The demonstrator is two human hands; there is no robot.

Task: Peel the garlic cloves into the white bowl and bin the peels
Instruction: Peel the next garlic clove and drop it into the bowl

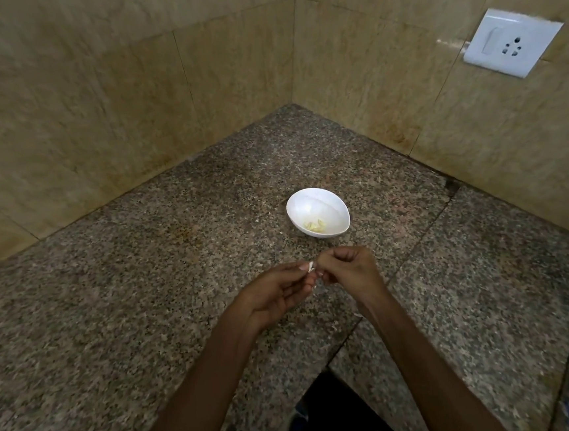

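Desk (145, 296): speckled granite, seamed slabs, set in corner of beige tiled walls (95, 111). Switch-socket plate (512, 42) on right wall. White bowl (318, 212) mid-desk, peeled cloves (315, 225) inside. Hands just before bowl: left hand (276, 295) and right hand (346, 271) pinch one garlic clove (311, 267) between them.

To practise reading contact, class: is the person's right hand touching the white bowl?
Apart. The head view shows a strip of bare counter between the right hand and the white bowl.
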